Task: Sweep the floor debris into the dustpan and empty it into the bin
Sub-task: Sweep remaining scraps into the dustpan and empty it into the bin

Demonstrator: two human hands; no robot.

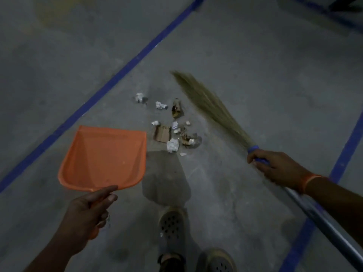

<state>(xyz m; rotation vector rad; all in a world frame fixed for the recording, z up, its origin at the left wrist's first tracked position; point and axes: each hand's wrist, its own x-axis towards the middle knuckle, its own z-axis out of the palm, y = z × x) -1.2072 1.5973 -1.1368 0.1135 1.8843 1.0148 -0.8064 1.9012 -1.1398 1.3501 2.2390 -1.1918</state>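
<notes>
My left hand [89,210] grips the handle of an orange dustpan [104,158], held just above the grey floor with its wide mouth toward the debris. The debris [172,132] is a loose pile of crumpled white paper, cardboard bits and brown scraps just right of the pan's mouth. My right hand [279,167] holds a grass broom [208,107] at its blue collar. The bristles fan up and left beyond the pile, and its metal handle runs down to the lower right. No bin is in view.
Blue tape lines [121,73] cross the concrete floor diagonally at left and at right [345,150]. My feet in perforated clogs [171,224] stand below the pile. A dark structure sits at the top right corner.
</notes>
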